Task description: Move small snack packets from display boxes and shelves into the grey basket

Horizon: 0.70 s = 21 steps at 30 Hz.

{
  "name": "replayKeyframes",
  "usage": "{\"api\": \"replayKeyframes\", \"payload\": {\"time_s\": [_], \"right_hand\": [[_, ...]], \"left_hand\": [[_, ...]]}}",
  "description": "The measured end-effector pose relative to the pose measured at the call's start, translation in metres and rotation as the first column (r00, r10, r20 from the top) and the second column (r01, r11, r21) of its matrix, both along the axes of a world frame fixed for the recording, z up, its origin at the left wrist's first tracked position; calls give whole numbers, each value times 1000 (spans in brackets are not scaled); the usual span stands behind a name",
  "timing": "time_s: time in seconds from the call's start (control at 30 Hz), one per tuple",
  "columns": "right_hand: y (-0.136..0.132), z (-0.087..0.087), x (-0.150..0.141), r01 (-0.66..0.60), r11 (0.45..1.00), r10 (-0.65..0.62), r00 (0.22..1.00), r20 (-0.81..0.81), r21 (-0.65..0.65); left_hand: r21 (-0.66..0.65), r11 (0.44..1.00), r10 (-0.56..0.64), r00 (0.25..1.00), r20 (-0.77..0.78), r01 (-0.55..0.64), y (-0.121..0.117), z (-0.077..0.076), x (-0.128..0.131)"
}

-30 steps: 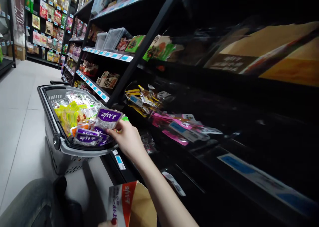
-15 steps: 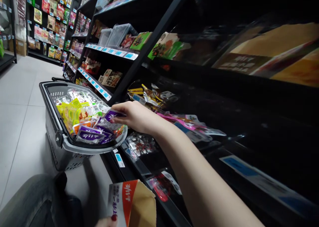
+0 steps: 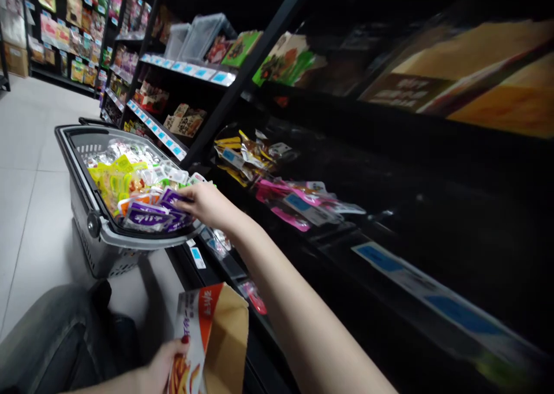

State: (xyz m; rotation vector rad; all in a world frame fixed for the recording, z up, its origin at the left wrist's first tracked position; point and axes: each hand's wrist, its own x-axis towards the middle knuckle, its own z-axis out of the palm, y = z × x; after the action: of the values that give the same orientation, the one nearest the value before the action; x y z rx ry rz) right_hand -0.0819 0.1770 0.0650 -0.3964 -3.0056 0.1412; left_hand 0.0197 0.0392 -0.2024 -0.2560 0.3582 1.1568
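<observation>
Left-centre: right hand (image 3: 206,203) pinching purple snack packet (image 3: 168,198) in shopping basket (image 3: 142,242). Bottom, left of centre: left hand (image 3: 165,360) clamped on cardboard box (image 3: 201,333).

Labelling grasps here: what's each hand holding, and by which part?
Left hand: the open cardboard box, by its printed side. Right hand: fingers at a purple packet in the basket; whether gripped, can't tell.

Packets (image 3: 147,216) in basket (image 3: 115,252), basket apparently on floor (image 3: 43,209), shelves (image 3: 254,59) right, carton (image 3: 225,336) in front
</observation>
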Motion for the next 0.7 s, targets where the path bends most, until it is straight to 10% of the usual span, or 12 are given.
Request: {"api": "replayKeyframes", "payload": {"time_s": [0.2,0.33,0.43,0.57,0.7], "right_hand": [[-39,9,74,281,958,-263,765,-587,-62],[-87,-20,138,322,933,-339,937,-89,-160],[-113,-70,157,356,917,-283,900,332,-182],[-120,-116,162,369,906,-260,872,416,-207],[-114,-124,175,335,902,-209,891,404,-273]], "left_hand": [[-29,999,-30,997,73,33,-15,27,-12],[81,995,53,993,103,-61,-15,22,-13],[142,986,89,996,30,-93,-16,17,-13],[126,990,78,993,-89,-67,-17,18,-15],[120,991,67,994,-85,-56,-17,15,-15]]}}
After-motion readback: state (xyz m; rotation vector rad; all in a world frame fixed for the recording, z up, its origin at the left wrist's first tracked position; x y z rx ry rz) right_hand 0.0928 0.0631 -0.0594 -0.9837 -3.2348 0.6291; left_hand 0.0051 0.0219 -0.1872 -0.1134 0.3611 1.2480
